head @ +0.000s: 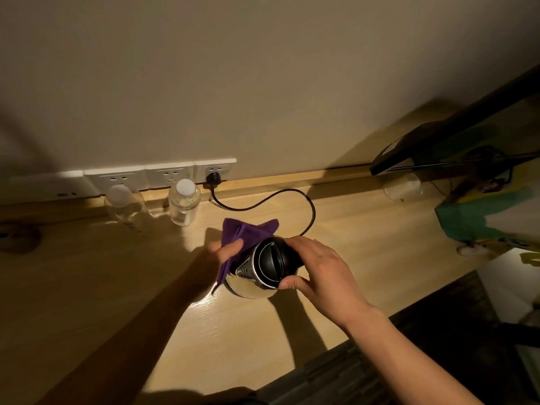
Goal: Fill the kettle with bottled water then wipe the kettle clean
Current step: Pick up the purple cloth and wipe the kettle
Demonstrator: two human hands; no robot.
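Kettle (254, 277) upright on wooden desk (365, 229), lid closed.
Left hand (223, 252) grips purple cloth (248, 229) against kettle's spout side; right hand (320, 266) grasps its handle side (handle itself hidden); capped bottle (184, 201) near wall.

Kettle (257, 273) on desk (117, 287); two bottles (184, 201) behind it, leftward.
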